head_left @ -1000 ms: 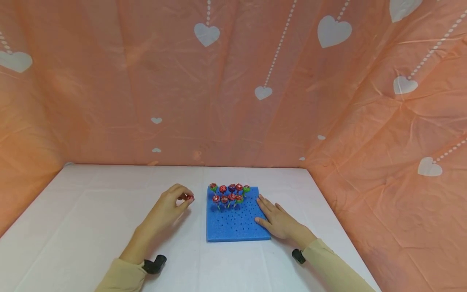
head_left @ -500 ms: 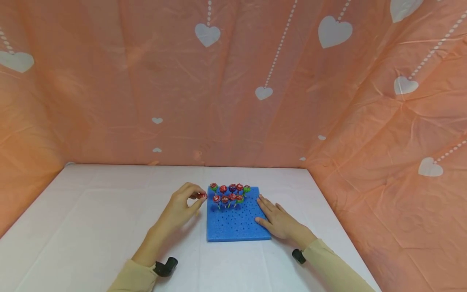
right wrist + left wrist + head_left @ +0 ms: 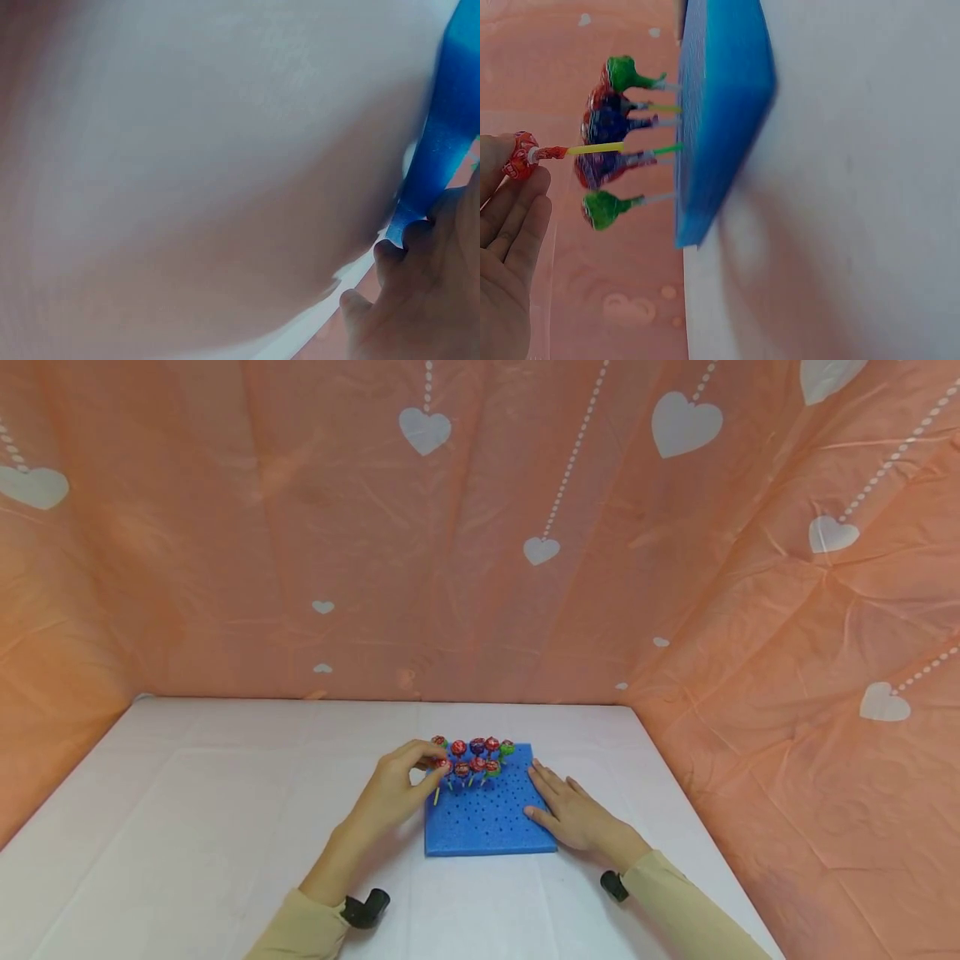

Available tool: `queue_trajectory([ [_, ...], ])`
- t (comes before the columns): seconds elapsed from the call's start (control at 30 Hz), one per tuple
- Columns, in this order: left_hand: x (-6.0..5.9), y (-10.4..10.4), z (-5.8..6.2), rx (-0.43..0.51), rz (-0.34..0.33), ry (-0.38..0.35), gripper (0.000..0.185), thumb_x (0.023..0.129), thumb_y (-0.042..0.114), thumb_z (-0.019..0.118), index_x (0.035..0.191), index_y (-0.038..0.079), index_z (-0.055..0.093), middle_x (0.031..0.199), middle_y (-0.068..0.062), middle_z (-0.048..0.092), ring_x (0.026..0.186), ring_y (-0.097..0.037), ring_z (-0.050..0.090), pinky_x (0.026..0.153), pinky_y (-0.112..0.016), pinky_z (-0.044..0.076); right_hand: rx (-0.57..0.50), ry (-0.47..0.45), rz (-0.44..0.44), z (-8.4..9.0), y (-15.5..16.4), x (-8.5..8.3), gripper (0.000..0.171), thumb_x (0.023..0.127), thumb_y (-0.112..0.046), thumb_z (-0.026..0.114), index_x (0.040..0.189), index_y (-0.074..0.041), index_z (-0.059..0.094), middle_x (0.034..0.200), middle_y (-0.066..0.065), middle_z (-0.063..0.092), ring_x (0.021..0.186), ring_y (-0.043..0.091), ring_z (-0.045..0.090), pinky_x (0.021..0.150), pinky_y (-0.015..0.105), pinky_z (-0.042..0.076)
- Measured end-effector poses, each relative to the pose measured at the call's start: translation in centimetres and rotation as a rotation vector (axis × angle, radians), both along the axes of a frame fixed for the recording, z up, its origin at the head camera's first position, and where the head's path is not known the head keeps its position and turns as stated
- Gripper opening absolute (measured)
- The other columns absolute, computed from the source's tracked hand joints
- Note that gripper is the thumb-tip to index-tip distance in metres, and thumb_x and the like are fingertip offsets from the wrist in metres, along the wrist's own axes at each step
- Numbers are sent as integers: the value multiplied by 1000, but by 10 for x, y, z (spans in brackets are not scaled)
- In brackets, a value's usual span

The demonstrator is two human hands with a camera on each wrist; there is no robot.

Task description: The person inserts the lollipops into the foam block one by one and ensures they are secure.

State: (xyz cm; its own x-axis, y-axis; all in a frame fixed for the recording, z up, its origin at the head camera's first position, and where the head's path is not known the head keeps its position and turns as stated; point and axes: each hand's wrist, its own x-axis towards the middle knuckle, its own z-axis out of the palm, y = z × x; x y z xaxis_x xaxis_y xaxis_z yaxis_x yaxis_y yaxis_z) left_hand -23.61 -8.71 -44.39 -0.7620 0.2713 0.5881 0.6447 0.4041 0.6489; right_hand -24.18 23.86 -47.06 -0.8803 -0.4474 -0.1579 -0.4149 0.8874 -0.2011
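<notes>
A blue foam block (image 3: pixel 480 827) dotted with small holes lies on the white table. Several wrapped lollipops (image 3: pixel 477 746) stand upright in it, in two rows toward its far side. My left hand (image 3: pixel 393 789) pinches the head of one red-wrapped lollipop (image 3: pixel 523 155) between thumb and fingers, over the block's left side. Its yellow stick (image 3: pixel 594 149) points down at the foam, and in the left wrist view the tip is apart from it. My right hand (image 3: pixel 573 814) rests with straight fingers on the block's right edge.
The white table (image 3: pixel 225 793) reaches back to an orange curtain (image 3: pixel 337 527) with white hearts, which also hangs at both sides. A black wrist camera (image 3: pixel 366 910) is strapped to my left wrist, another (image 3: pixel 613 887) to my right.
My left hand has moved right with the lollipop, from beside the block to above its left edge. The lollipop's stick now shows below the fingers. My right hand stays in place.
</notes>
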Motion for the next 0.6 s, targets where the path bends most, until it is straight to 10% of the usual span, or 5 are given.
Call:
queue_trajectory([
  [0.33, 1, 24, 2, 19, -23, -25, 21, 92, 3, 78, 111, 4, 72, 102, -4, 71, 89, -19, 67, 79, -41, 62, 9, -11, -1, -1, 1, -2, 82, 107, -60, 39, 167, -9, 14, 175, 8, 9, 159, 31, 16, 127, 58, 15],
  [0.6, -1, 40, 9, -13, -24, -73, 21, 97, 10, 75, 117, 8, 73, 118, -5, 72, 115, -25, 68, 99, -41, 57, 5, -5, 5, -1, 0, -3, 81, 108, -59, 38, 167, -8, 16, 174, 9, 11, 159, 33, 18, 126, 59, 16],
])
